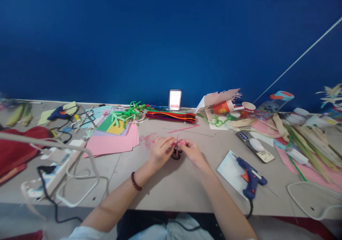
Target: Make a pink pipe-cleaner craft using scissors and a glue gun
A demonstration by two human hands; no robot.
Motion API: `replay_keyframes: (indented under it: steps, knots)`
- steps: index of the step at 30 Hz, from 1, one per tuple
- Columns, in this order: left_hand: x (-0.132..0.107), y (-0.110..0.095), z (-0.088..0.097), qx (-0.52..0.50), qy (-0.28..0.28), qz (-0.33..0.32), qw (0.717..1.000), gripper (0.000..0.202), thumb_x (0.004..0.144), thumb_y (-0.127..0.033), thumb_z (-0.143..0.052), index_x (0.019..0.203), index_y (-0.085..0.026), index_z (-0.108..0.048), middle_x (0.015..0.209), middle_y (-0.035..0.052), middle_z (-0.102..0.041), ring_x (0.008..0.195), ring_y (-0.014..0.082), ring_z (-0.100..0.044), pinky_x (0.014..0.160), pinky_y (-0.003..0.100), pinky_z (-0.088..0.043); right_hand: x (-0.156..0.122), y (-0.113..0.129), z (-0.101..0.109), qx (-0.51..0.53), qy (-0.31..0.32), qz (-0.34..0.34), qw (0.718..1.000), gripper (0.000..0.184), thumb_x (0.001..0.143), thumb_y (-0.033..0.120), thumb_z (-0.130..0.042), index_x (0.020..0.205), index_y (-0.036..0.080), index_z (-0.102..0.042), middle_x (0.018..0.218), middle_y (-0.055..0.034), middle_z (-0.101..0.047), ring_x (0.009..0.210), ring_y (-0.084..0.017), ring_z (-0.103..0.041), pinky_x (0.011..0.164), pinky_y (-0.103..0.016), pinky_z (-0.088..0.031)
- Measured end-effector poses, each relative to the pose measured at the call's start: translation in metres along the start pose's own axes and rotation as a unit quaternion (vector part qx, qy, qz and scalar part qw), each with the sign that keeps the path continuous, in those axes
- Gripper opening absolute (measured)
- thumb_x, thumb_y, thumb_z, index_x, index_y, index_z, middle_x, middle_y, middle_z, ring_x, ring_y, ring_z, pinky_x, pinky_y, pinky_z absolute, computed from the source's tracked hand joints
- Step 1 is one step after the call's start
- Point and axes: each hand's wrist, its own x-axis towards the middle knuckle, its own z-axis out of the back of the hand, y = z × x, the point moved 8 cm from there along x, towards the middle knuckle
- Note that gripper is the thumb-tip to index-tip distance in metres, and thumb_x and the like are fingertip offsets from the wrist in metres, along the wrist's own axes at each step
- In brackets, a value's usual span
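Narrow pinches of your left hand (161,149) and right hand (192,152) meet on a pink strip (177,144), upright above black looped handles (175,157) near the surface's (184,190) middle. Room opens from there to the front edge, between pink sheets (113,142) leftward and a glue gun (249,177) rightward; bundled pipe cleaners (171,116) lie by the back edge, below a blue wall (171,44).

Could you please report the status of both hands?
Left hand and right hand close together, at pink strip. Black loops close by. Glue gun lies off right.
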Motion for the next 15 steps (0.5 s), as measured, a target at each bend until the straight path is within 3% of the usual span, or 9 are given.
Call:
replay_keyframes:
  steps: [3,6,8,12,15]
  knots:
    - [0.000,0.005,-0.001,-0.047,0.020,0.057,0.997,0.031,0.081,-0.020,-0.058,0.112,-0.022,-0.062,0.106,0.0089,-0.068,0.095,0.0197,-0.063,0.083,0.036,-0.051,0.000,0.000,-0.001,-0.001,-0.002,0.004,1.000,0.027,0.063,0.038,-0.070,0.057,0.019,-0.052,0.057,0.0031,-0.057,0.054,-0.011,-0.049,0.057,-0.025,-0.039]
    - [0.000,0.015,-0.005,-0.153,0.049,0.153,0.975,0.034,0.081,-0.024,-0.059,0.115,-0.024,-0.062,0.116,0.0095,-0.064,0.106,0.0213,-0.059,0.093,0.039,-0.048,-0.001,0.002,-0.002,-0.005,-0.006,0.009,1.000,0.027,0.063,0.037,-0.069,0.056,0.019,-0.050,0.055,0.0032,-0.056,0.053,-0.011,-0.048,0.055,-0.025,-0.038]
    - [-0.002,0.023,-0.009,-0.257,0.060,0.219,0.939,0.035,0.080,-0.026,-0.062,0.114,-0.023,-0.063,0.118,0.0097,-0.063,0.111,0.0224,-0.057,0.097,0.041,-0.046,-0.001,0.002,-0.001,-0.009,-0.014,0.000,1.000,0.026,0.064,0.038,-0.069,0.057,0.020,-0.051,0.053,0.0032,-0.055,0.051,-0.011,-0.048,0.053,-0.025,-0.038]
    - [-0.008,0.037,-0.020,-0.445,0.056,0.354,0.821,0.032,0.072,-0.034,-0.070,0.101,-0.019,-0.070,0.103,0.0111,-0.070,0.095,0.0238,-0.065,0.086,0.040,-0.052,-0.002,0.003,0.005,-0.007,-0.041,-0.021,0.999,0.029,0.065,0.042,-0.068,0.057,0.020,-0.051,0.050,0.0031,-0.056,0.049,-0.011,-0.047,0.052,-0.024,-0.036]
    - [-0.011,0.037,-0.029,-0.481,0.103,0.396,0.776,0.027,0.067,-0.037,-0.074,0.084,-0.016,-0.073,0.082,0.0094,-0.073,0.075,0.0205,-0.067,0.074,0.035,-0.054,0.001,0.004,0.016,0.006,-0.080,-0.012,0.997,0.031,0.064,0.042,-0.070,0.055,0.019,-0.053,0.051,0.0034,-0.056,0.049,-0.010,-0.046,0.053,-0.024,-0.035]
